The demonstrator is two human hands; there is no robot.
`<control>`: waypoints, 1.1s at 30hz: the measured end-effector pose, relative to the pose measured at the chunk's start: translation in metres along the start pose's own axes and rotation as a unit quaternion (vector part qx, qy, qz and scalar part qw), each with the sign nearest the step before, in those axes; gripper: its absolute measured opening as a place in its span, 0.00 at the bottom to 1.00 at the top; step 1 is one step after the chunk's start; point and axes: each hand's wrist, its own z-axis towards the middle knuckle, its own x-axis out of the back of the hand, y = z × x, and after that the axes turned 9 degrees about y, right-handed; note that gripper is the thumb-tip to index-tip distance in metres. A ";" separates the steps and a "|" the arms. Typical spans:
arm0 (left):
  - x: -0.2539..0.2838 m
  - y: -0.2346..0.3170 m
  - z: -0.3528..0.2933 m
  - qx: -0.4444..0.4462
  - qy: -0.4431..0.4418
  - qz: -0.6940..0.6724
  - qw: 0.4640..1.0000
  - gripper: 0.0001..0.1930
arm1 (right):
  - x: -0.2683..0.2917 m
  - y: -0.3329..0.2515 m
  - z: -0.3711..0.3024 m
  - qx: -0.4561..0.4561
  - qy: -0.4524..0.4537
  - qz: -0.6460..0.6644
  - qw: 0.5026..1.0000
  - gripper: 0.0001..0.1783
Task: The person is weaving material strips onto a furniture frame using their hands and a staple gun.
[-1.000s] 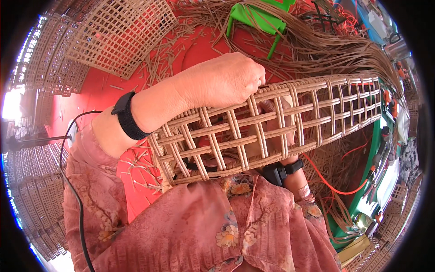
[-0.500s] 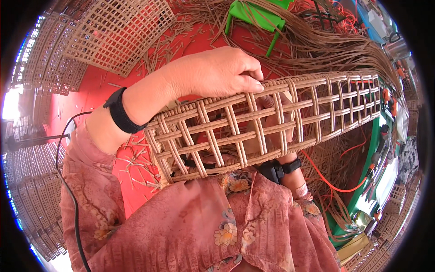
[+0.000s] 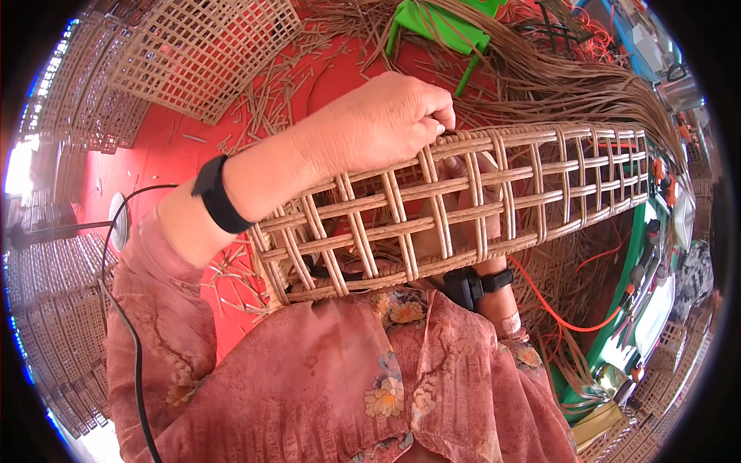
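A long brown woven basket (image 3: 397, 228) with an open lattice side lies across my lap, its thickly wrapped rim on the far side. My left hand (image 3: 401, 116) rests over that rim near the middle, fingers curled and pinched together; whatever sits between the fingertips is hidden. Behind the lattice, inside the basket, is my right hand (image 3: 461, 212), seen only through the gaps. Its fingertips reach up to the underside of the rim and seem to grip it. Dark bands circle both wrists.
Long brown strands (image 3: 571, 85) spread over the far right, beside a small green stool (image 3: 444, 31). Cut scraps litter the red floor (image 3: 177, 147). A lattice panel (image 3: 204, 54) stands far left. An orange cord (image 3: 559, 312) and a black cable (image 3: 127, 324) run nearby.
My left hand has shifted slightly up and away along the rim, its fingers curling tighter. The near left end of the basket has moved a little. My right hand stays behind the lattice.
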 end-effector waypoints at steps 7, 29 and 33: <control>-0.014 0.002 -0.010 -0.097 0.114 0.012 0.989 0.07 | -0.004 0.006 -0.003 0.026 0.028 -0.084 0.996 0.07; -0.008 -0.001 -0.008 0.057 0.011 -0.205 0.977 0.08 | -0.006 -0.041 0.003 -0.207 -0.005 0.126 0.970 0.08; -0.003 -0.006 -0.007 0.092 -0.038 -0.275 0.956 0.08 | -0.010 -0.047 0.003 -0.151 0.012 0.081 0.985 0.07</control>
